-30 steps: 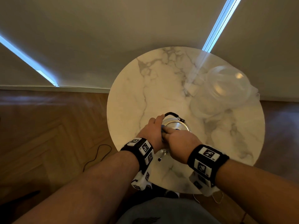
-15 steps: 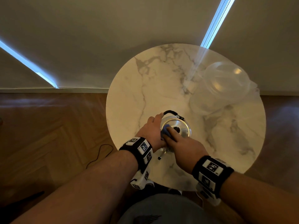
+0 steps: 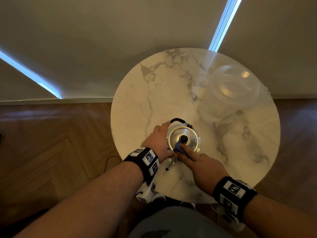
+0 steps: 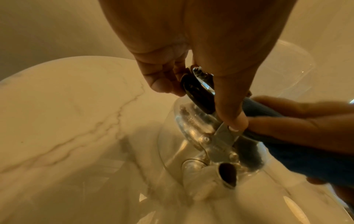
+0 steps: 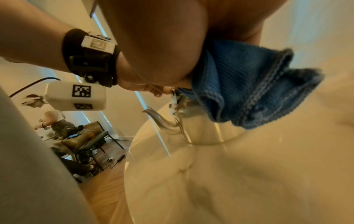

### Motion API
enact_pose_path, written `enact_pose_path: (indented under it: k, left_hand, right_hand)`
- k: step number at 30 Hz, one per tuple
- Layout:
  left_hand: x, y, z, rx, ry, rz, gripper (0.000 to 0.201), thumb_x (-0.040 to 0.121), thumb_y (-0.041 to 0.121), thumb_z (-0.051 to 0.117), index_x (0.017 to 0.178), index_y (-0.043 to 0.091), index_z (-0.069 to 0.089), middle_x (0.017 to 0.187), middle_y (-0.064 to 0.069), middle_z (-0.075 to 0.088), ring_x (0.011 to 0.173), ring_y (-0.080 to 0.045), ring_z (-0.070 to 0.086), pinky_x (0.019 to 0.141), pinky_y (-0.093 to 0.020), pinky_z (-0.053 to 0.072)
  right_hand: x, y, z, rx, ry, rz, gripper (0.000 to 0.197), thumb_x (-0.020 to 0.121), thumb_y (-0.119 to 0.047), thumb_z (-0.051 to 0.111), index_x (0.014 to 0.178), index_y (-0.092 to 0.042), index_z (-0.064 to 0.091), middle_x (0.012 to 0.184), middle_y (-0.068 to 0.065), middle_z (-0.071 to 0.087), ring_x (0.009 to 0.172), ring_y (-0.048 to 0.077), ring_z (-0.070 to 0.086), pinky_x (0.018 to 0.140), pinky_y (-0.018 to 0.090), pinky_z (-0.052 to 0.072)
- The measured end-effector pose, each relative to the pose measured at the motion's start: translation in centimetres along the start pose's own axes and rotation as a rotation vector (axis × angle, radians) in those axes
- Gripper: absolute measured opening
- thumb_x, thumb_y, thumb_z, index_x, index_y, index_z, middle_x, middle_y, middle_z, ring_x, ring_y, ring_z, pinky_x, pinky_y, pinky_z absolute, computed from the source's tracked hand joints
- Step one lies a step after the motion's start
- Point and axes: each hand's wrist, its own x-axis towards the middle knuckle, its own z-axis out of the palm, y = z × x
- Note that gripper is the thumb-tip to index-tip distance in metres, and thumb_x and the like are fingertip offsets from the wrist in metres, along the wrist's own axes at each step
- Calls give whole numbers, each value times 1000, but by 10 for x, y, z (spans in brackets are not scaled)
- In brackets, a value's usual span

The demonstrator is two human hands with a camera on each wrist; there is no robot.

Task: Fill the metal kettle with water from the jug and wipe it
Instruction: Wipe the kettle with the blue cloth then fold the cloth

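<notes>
Kettle task, hands on. Round marble bench (image 3: pixel 154 93) carries everything. Clear plastic jug (image 3: pixel 235 86) stands near the far right edge, well apart from both hands. Metal kettle (image 3: pixel 192 140) sits upright toward the near edge, roughly centre, lid on with its black knob (image 3: pixel 184 138) visible in the head view; spout (image 4: pixel 226 174) points toward the near edge. Left hand (image 3: pixel 157 143) is on the kettle's left side; in the left wrist view its fingers (image 4: pixel 161 81) curl around the black handle (image 4: pixel 197 94), thumb pressing the metal handle bracket. Right hand (image 3: pixel 202 169) holds a blue cloth (image 3: pixel 178 148) bunched under its fingers, clamped on it and pressed against the lid's near side, just beside the knob. Right wrist view shows the cloth folds hanging from the palm onto the kettle shoulder. Another person is seated at a desk in the background of that view.
</notes>
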Motion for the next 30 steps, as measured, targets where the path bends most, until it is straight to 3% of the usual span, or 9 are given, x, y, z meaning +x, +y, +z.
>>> enact_pose_path:
  k: [4, 10, 16, 20, 26, 30]
  left_hand:
    - [0, 1, 0, 18, 15, -2, 124, 62, 39, 94, 157, 34, 13, 140, 0, 43, 119, -23, 58, 93, -43, 55]
    - [-1, 6, 0, 33, 26, -19, 124, 61, 40, 95, 157, 32, 16, 142, -2, 45, 123, -23, 57, 94, -40, 54]
    - [0, 6, 1, 45, 29, -22, 123, 61, 35, 95, 156, 32, 17, 138, -3, 46, 119, -24, 59, 93, -41, 55]
    - [0, 5, 1, 55, 25, -20, 123, 64, 34, 94, 157, 32, 15, 139, -3, 45, 117, -23, 60, 92, -39, 55]
    - [0, 6, 2, 55, 28, -44, 125, 63, 33, 96, 157, 34, 14, 141, -1, 45, 120, -22, 59, 94, -38, 54]
    - [1, 6, 2, 63, 30, -44, 124, 61, 32, 96, 156, 31, 18, 138, -3, 45, 119, -24, 59, 94, -39, 54]
  right_hand:
    - [-17, 28, 12, 37, 18, 100, 99, 84, -2, 40, 148, -58, -10, 158, -29, -22, 90, 18, 49, 63, 31, 48]
    - [12, 24, -2, 162, 143, 154, 91, 88, -5, 43, 155, -46, -2, 165, -15, -15, 89, 22, 60, 74, 34, 53]
    - [-11, 19, 11, 37, 14, 17, 90, 86, -4, 46, 153, -50, 6, 164, -23, -7, 101, 20, 52, 70, 30, 47]
    - [2, 7, 4, 32, 44, -64, 84, 87, -4, 45, 152, -50, 18, 161, -32, 0, 115, 19, 50, 71, 28, 45]
    - [4, 25, 7, 116, 52, -80, 80, 89, -6, 48, 146, -56, 24, 158, -37, 8, 111, 16, 58, 75, 30, 50]
    - [15, 11, -13, 68, 70, -141, 68, 92, -9, 49, 146, -47, 34, 159, -32, 14, 110, 19, 62, 74, 31, 51]
